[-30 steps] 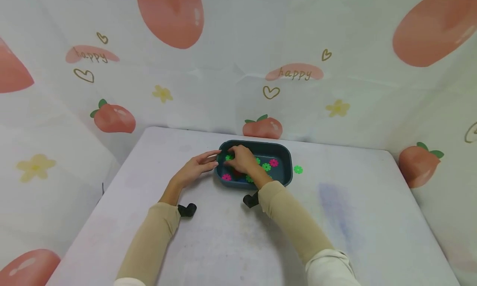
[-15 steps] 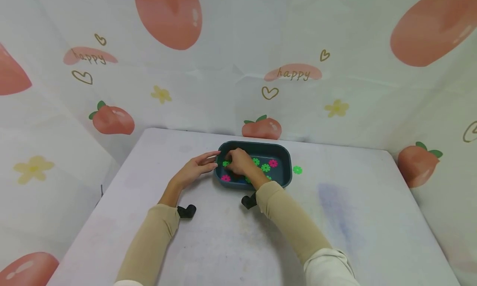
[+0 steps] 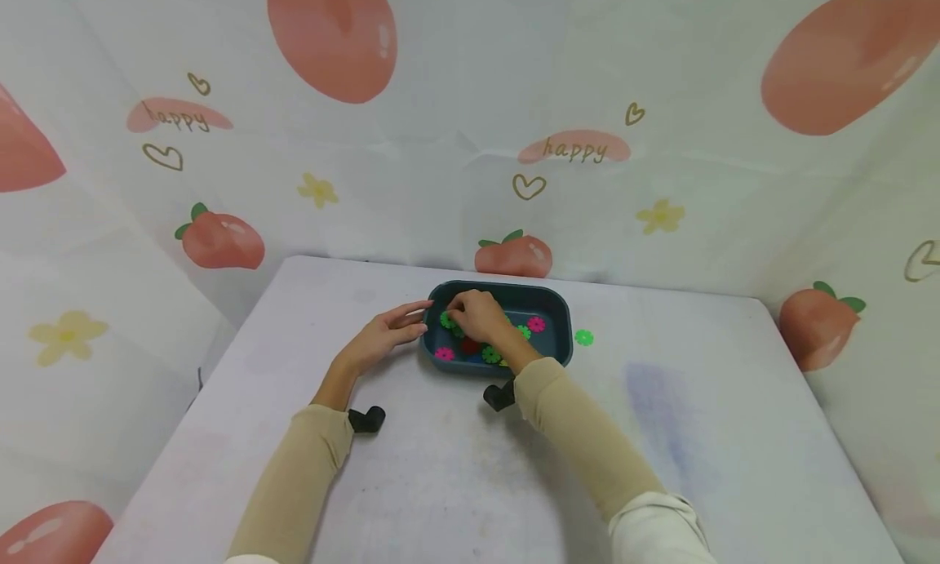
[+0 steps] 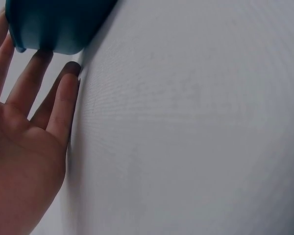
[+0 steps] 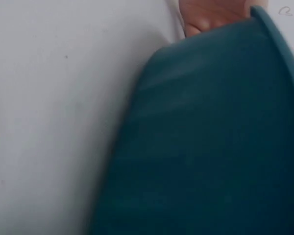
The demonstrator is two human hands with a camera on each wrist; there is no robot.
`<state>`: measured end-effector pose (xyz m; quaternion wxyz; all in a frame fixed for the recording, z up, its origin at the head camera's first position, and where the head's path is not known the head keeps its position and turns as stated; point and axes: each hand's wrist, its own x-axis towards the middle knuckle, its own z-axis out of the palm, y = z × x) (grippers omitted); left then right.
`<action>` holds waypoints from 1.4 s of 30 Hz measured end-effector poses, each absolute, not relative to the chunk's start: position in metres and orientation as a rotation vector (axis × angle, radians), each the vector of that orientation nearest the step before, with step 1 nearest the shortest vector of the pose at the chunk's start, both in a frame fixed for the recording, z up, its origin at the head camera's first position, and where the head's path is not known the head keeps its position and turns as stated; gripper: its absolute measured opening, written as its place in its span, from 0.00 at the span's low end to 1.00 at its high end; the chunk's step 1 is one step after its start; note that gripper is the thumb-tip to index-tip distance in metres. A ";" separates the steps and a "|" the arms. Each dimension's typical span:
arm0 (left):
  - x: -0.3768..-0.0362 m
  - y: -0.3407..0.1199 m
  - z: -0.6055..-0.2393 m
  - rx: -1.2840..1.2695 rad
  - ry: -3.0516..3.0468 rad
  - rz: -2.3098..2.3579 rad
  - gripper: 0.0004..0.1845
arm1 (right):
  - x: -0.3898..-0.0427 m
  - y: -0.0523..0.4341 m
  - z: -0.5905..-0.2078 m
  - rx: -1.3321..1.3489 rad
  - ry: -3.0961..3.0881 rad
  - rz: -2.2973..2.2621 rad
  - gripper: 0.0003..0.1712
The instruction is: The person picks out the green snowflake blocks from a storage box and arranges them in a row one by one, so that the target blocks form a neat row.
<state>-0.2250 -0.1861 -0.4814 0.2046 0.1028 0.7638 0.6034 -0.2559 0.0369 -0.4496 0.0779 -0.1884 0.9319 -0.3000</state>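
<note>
Compared with half a second ago, the right hand (image 3: 481, 317) sits a touch higher inside the dark teal tray (image 3: 561, 345), and a red piece (image 3: 471, 345) now shows on the tray floor below it, where the hand covered that spot before. The left hand (image 3: 382, 337) has not moved: it rests on the white table (image 3: 661, 433) with fingers straight and relaxed, fingertips against the tray's left end, holding nothing. The left wrist view confirms this, showing the fingers (image 4: 63, 100) flat on the table just under the tray's corner (image 4: 54, 24).

The right hand's fingers curl down over a green flower-shaped piece (image 3: 447, 321) at the tray's left end, but whether they actually pinch it cannot be told, since the fingertips are hidden by the back of the hand. More green pieces (image 3: 490, 355) and pink pieces (image 3: 444, 353) lie scattered in the tray, partly covered by the hand and wrist. One green piece (image 3: 583, 337) lies on the table just right of the tray.

The right wrist view is almost filled by the tray's blurred outer wall (image 5: 210, 147); the tray's contents are out of sight there.
</note>
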 end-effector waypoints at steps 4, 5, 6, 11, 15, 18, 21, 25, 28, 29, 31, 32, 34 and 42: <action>-0.225 -0.187 -0.482 0.289 2.139 1.678 0.28 | -0.253 0.047 -0.445 -0.562 2.778 -0.948 0.12; -0.225 -0.187 -0.483 0.293 2.142 1.675 0.28 | -0.252 0.049 -0.443 -0.556 2.771 -0.965 0.12; -0.225 -0.187 -0.483 0.295 2.147 1.669 0.28 | -0.250 0.052 -0.442 -0.556 2.764 -0.987 0.12; -0.225 -0.190 -0.484 0.304 2.163 1.656 0.29 | -0.245 0.062 -0.433 -0.558 2.731 -1.105 0.12; -0.225 -0.192 -0.487 0.281 2.174 1.641 0.29 | -0.241 0.067 -0.430 -0.548 2.708 -1.209 0.11; -0.224 -0.193 -0.487 0.262 2.173 1.650 0.28 | -0.238 0.072 -0.428 -0.533 2.682 -1.299 0.11; -0.224 -0.192 -0.485 0.258 2.168 1.665 0.29 | -0.236 0.077 -0.427 -0.520 2.687 -1.383 0.12; -0.226 -0.190 -0.484 0.270 2.162 1.673 0.29 | -0.234 0.085 -0.426 -0.500 2.717 -1.498 0.11; -0.226 -0.189 -0.485 0.273 2.164 1.669 0.29 | -0.230 0.091 -0.424 -0.489 2.733 -1.563 0.11; -0.227 -0.189 -0.485 0.271 2.166 1.667 0.29 | -0.229 0.093 -0.424 -0.487 2.736 -1.581 0.11; -0.227 -0.189 -0.486 0.264 2.166 1.665 0.29 | -0.228 0.097 -0.424 -0.483 2.730 -1.611 0.11; -0.226 -0.188 -0.486 0.260 2.166 1.664 0.29 | -0.227 0.099 -0.425 -0.482 2.725 -1.624 0.11; -0.226 -0.188 -0.485 0.254 2.163 1.666 0.28 | -0.226 0.103 -0.425 -0.467 2.700 -1.663 0.11; -0.223 -0.186 -0.480 0.249 2.168 1.664 0.27 | -0.224 0.118 -0.427 -0.371 2.599 -1.821 0.10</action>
